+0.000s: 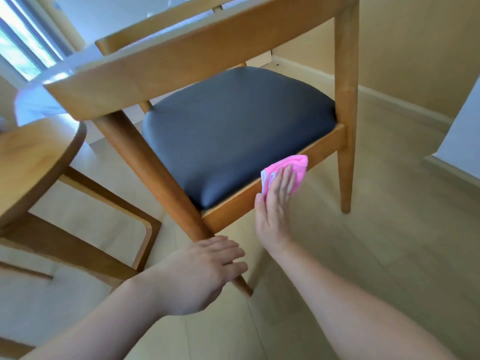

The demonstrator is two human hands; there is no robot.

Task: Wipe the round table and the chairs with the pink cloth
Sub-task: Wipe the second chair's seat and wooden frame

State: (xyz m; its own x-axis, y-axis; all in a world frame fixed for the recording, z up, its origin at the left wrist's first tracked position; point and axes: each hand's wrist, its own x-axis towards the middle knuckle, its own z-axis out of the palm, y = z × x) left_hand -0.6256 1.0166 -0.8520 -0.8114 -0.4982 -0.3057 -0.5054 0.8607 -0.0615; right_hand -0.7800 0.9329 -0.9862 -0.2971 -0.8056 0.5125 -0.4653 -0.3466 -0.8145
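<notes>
The right hand [275, 203], fingers flat, presses the crumpled pink cloth [285, 172] against the wooden chair [272, 201] with a dark padded seat; the left hand's [205, 268] grip clasps its leg, beside the round wooden bench [33, 162].

I'm looking into a home, likely a dining corner: a wooden chair [233, 61] with a dark padded seat, a round wooden table [31, 162] beside it, pale plank floor [389, 229], cream walls with skirting, and a bright window [23, 48]

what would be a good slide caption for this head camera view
Right hand presses the pink cloth flat against the chair's wooden seat rail while the left hand grips a chair leg.
</notes>
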